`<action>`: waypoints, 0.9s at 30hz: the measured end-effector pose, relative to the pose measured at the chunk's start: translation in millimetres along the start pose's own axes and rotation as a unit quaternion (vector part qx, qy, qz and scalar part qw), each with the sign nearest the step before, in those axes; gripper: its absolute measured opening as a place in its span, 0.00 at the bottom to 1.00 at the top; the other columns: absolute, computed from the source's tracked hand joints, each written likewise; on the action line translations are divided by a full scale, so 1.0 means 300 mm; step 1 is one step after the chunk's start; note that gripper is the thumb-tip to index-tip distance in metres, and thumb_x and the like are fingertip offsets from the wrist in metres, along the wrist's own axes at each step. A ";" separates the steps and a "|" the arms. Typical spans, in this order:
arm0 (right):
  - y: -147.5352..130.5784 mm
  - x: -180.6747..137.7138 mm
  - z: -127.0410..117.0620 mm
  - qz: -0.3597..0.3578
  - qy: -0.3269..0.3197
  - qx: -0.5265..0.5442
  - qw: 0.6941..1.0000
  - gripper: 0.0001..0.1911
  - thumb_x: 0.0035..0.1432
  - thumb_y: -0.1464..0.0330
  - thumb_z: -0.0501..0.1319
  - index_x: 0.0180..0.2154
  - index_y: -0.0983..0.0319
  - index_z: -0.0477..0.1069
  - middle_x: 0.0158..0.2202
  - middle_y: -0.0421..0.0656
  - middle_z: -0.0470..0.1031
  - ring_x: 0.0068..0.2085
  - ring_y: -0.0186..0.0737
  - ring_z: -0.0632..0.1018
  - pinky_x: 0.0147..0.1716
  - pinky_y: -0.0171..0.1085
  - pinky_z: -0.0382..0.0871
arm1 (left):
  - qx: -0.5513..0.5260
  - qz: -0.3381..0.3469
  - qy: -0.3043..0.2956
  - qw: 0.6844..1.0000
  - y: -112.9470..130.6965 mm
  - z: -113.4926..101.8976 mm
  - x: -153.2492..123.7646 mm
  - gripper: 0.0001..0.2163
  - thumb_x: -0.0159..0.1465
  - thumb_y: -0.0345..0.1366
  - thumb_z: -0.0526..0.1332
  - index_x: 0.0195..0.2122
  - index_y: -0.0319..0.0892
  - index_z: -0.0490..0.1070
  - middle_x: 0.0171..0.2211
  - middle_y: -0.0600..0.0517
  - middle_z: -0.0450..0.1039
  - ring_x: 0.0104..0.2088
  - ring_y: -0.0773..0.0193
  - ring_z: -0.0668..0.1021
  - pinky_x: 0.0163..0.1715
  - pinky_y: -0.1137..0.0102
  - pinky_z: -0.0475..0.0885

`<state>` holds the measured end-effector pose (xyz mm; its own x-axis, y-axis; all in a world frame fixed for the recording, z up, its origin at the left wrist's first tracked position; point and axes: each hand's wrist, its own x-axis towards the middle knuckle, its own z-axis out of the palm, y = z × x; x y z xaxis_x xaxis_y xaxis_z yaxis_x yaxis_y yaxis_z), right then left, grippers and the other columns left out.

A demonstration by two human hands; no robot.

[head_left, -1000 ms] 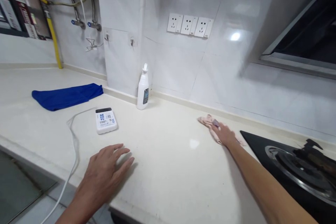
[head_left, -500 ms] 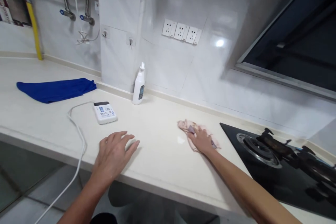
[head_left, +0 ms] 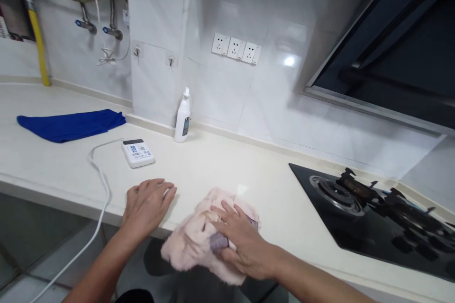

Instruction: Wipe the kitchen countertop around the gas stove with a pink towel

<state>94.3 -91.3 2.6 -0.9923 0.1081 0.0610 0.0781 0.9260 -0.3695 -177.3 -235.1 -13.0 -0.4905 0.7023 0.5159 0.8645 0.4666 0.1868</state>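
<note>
My right hand (head_left: 237, 240) presses flat on a pale pink cloth (head_left: 192, 241) at the front edge of the cream countertop (head_left: 249, 184); the cloth hangs partly over the edge. Fingers are spread across the cloth. My left hand (head_left: 148, 204) rests palm down on the counter just left of the cloth, fingers apart, holding nothing.
A white device (head_left: 138, 153) with a white cable (head_left: 101, 184) lies behind my left hand. A blue cloth (head_left: 69, 124) lies far left. A white spray bottle (head_left: 182, 117) stands by the tiled wall. A black gas hob (head_left: 373, 213) sits at right, under a hood (head_left: 398, 52).
My right hand has dragged the pink cloth from near the back wall toward me and left, to the counter's front edge. The cloth has spread out. My left hand stayed put.
</note>
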 end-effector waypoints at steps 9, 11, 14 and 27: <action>0.524 -0.062 -0.164 0.137 0.132 -0.102 0.976 0.28 0.71 0.57 0.52 0.67 0.57 0.65 0.71 0.46 0.65 0.72 0.50 0.62 0.71 0.56 0.54 | -0.008 -0.033 -0.019 0.999 -0.019 0.029 0.021 0.22 0.71 0.48 0.48 0.48 0.48 0.81 0.56 0.41 0.79 0.60 0.38 0.75 0.58 0.40 0.65; 0.669 -0.052 -0.224 0.216 0.151 -0.127 0.956 0.28 0.71 0.57 0.51 0.68 0.57 0.65 0.70 0.46 0.65 0.71 0.49 0.63 0.71 0.53 0.55 | -0.013 -0.038 -0.025 0.999 -0.031 0.036 0.029 0.21 0.71 0.49 0.49 0.47 0.49 0.81 0.56 0.42 0.79 0.60 0.37 0.75 0.58 0.38 0.65; 0.853 -0.038 -0.308 0.303 0.171 -0.135 0.928 0.30 0.72 0.58 0.49 0.70 0.62 0.61 0.72 0.50 0.61 0.72 0.51 0.61 0.71 0.51 0.53 | -0.014 -0.064 -0.042 0.997 -0.043 0.039 0.045 0.19 0.70 0.51 0.51 0.46 0.52 0.80 0.57 0.46 0.78 0.60 0.39 0.75 0.58 0.38 0.67; 0.854 -0.137 -0.304 0.421 0.151 -0.160 0.880 0.31 0.73 0.53 0.49 0.70 0.56 0.61 0.75 0.48 0.55 0.73 0.59 0.57 0.71 0.58 0.49 | -0.003 -0.088 -0.057 0.994 -0.002 -0.008 0.056 0.23 0.73 0.53 0.48 0.51 0.47 0.78 0.60 0.41 0.74 0.63 0.38 0.71 0.60 0.37 0.64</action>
<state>163.8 174.6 -10.2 -0.5022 0.8513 0.1517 0.8449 0.5204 -0.1236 -185.6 -225.0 -2.4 -0.6436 0.6665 0.3764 0.7644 0.5847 0.2716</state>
